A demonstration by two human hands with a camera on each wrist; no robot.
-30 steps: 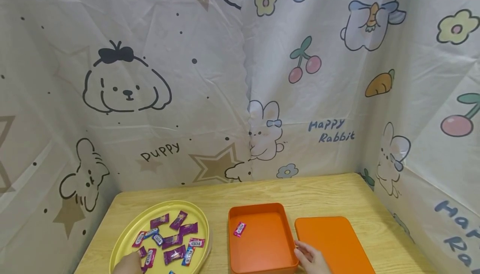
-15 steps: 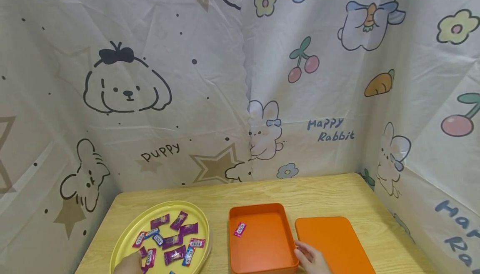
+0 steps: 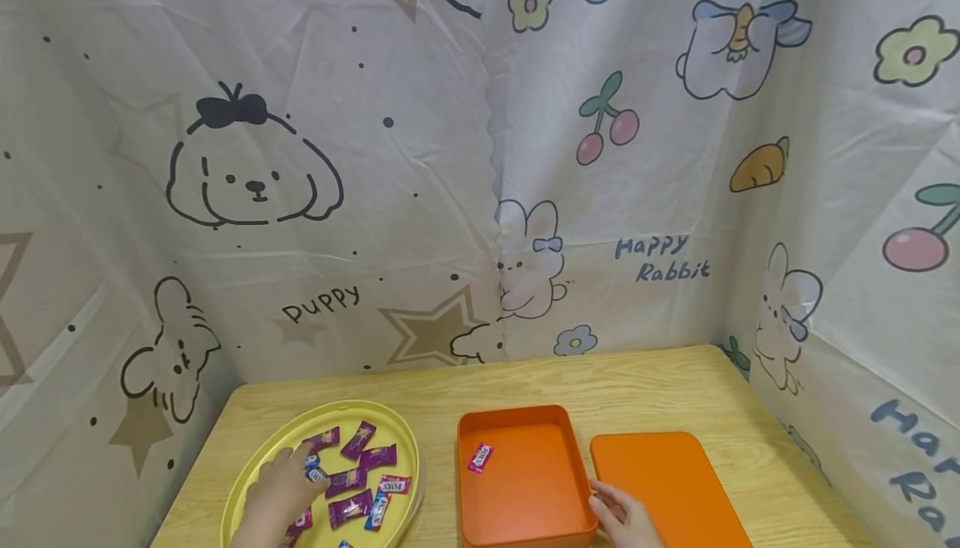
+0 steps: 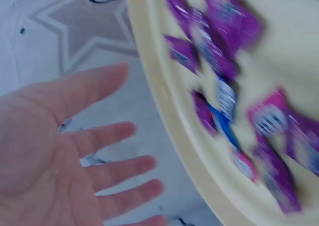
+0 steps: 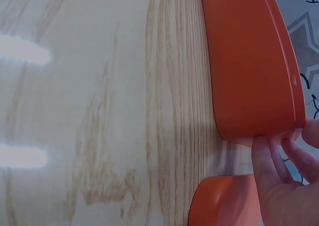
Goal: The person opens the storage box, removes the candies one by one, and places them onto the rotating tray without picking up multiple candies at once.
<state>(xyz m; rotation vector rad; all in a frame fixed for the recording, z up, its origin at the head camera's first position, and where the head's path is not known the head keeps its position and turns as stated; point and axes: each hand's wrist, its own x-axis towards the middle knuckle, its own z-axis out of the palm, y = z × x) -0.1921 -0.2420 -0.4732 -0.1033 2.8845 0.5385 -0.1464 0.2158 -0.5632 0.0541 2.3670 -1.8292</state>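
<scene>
Above the left part of a yellow round tray (image 3: 399, 435), my left hand (image 3: 273, 494) hovers with fingers spread. Nothing shows in its palm (image 4: 30, 161) in the left wrist view. Several wrapped candies lie on the tray, among them a purple one (image 3: 350, 510), a blue one (image 3: 377, 511) and a pink one (image 3: 393, 485). My right hand (image 3: 632, 525) touches the right side wall of an orange box (image 3: 528, 490) with its fingertips, the thumb near the rim. Inside the box, toward its left wall, lies a single pink candy (image 3: 481, 458).
An orange lid (image 3: 663, 481) lies flat to the right of the box. Everything stands on a light wooden table (image 3: 438, 394). A white printed curtain (image 3: 420, 198) hangs behind it and at both sides.
My left hand has moved up and to the right from the tray's lower left, its fingers now spread and partly covering blue candies. The right hand, box and lid have not moved.
</scene>
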